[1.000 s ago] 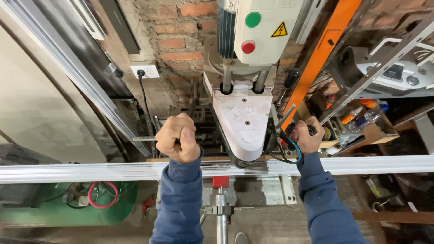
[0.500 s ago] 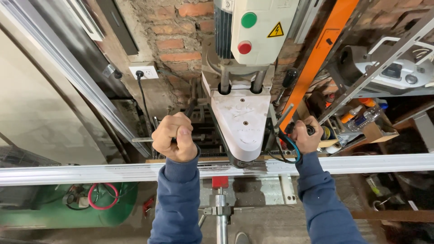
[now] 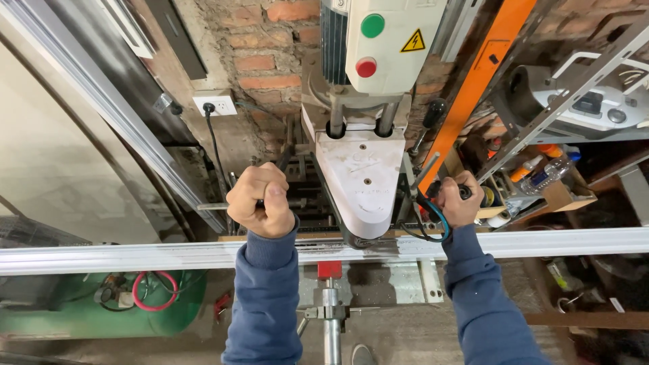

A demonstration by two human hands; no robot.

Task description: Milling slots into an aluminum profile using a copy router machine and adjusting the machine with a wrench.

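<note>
My left hand [image 3: 261,200] is closed in a fist on a dark lever handle left of the white machine head [image 3: 362,186]. My right hand [image 3: 457,200] grips a black handle on the machine's right side, where a blue and black cable loops past the wrist. Both arms wear blue sleeves. A long silver aluminium profile [image 3: 135,255] lies across the machine from left to right, under the head. The control box [image 3: 389,44] above carries a green button, a red button and a yellow warning sign.
A brick wall with a white socket [image 3: 214,105] stands behind the machine. An orange bar [image 3: 473,81] leans at the right beside shelves of bottles and tools. A green tank [image 3: 88,314] with a red hose sits lower left. More metal profiles lean at the left.
Both hands keep their grips. The left fist has shifted very slightly; the view has drifted a little.
</note>
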